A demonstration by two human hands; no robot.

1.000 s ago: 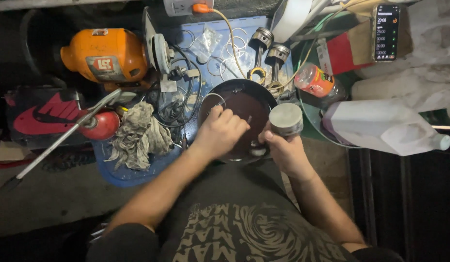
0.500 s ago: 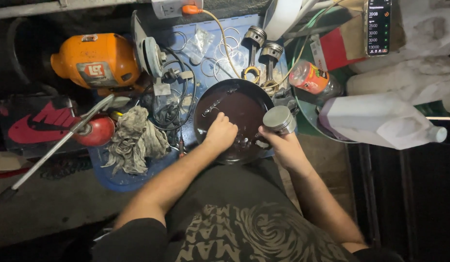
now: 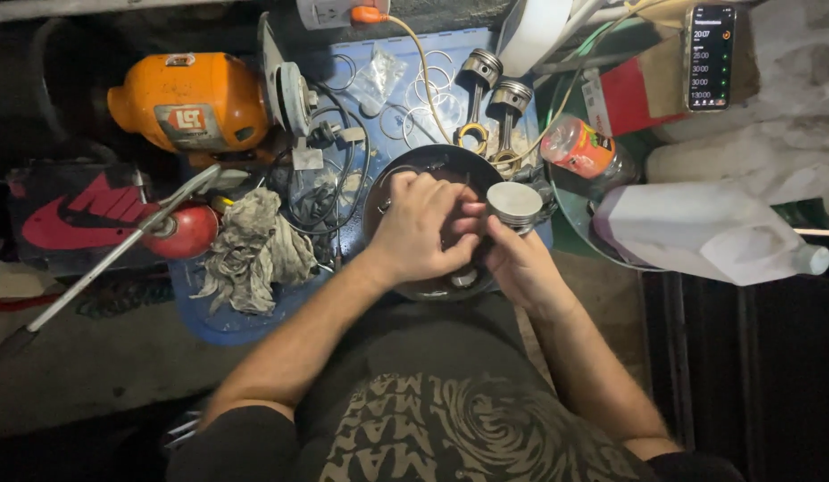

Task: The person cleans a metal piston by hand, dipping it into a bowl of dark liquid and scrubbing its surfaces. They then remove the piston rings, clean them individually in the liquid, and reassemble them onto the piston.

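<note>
Head view: the right hand (image 3: 521, 259) grips a grey piston (image 3: 514, 203) from below, holding it upright at the right rim of a round dark pan (image 3: 405, 165). The left hand (image 3: 420, 225) curls loosely over the pan, fingertips touching the piston's side; the pan's contents are hidden. Two pistons with connecting rods (image 3: 490, 94) lie just beyond, on a blue tray (image 3: 218, 323) holding a grey rag (image 3: 252, 250).
</note>
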